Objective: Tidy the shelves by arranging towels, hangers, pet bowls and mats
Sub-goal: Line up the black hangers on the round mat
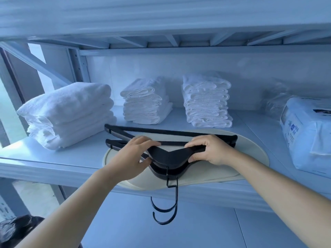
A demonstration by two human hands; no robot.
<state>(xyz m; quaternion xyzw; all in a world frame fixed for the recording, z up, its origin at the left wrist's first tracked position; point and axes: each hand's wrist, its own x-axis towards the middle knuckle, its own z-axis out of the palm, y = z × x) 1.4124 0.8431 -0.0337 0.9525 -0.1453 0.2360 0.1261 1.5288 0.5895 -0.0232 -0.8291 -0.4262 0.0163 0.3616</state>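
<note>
A stack of black hangers (168,158) lies flat on a cream oval mat (250,154) at the front of the white shelf (53,158). Their hooks (172,203) hang down over the shelf's front edge. My left hand (130,158) grips the left shoulder of the stack near its middle. My right hand (213,149) pinches the right shoulder, thumb under and fingers on top. Behind stand three piles of folded white towels: a thick pile at the left (69,111), a thinner one in the middle (146,102), a taller one to the right (207,102).
A white plastic-wrapped pack (308,133) lies at the shelf's right end, with crumpled clear plastic (275,99) behind it. The shelf above sits low overhead. A lower shelf (161,230) shows beneath. Dark hair (16,228) is at the bottom left corner.
</note>
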